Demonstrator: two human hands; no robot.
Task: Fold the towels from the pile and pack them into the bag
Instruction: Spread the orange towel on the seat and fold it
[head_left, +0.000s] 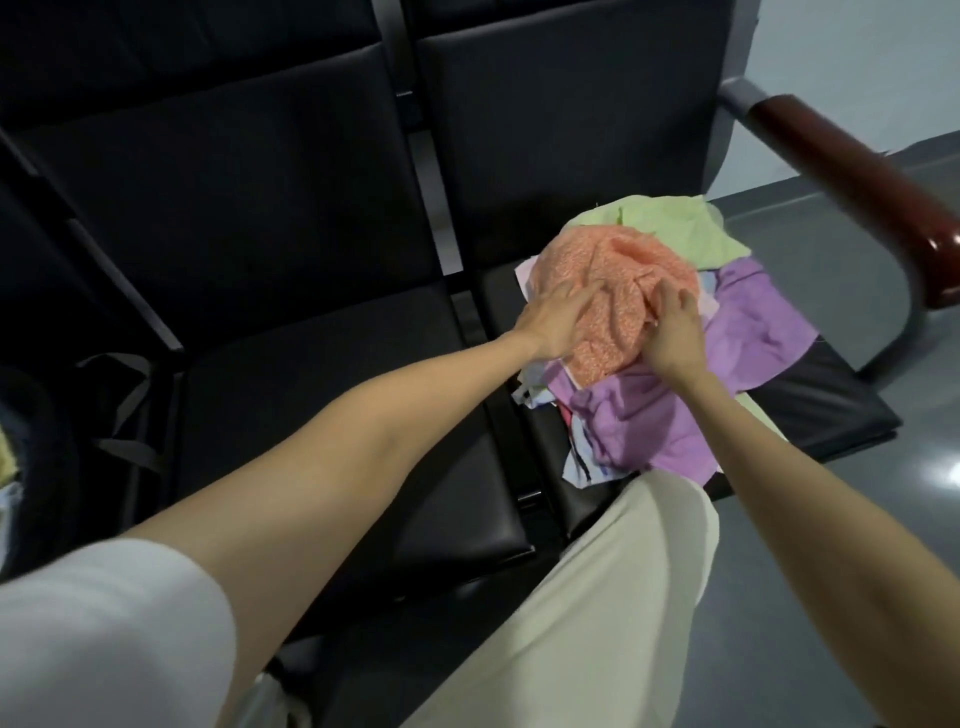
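A pile of loose towels lies on the right-hand black seat (841, 400). On top sits a crumpled orange towel (618, 265). A purple towel (748, 322) spreads under it toward the right and front, and a light green towel (670, 223) shows at the back. My left hand (556, 322) rests on the orange towel's left side with fingers fairly straight. My right hand (672, 330) lies on its right side, fingers curled into the cloth. A dark bag (36, 441) with grey straps stands at the far left edge, partly out of view.
A row of black padded seats (311, 395) runs across the view, with backrests behind. A red-brown wooden armrest (872, 176) on a grey metal frame stands right of the pile. Grey floor lies to the right. My knee in beige trousers (623, 571) is near the seat's front edge.
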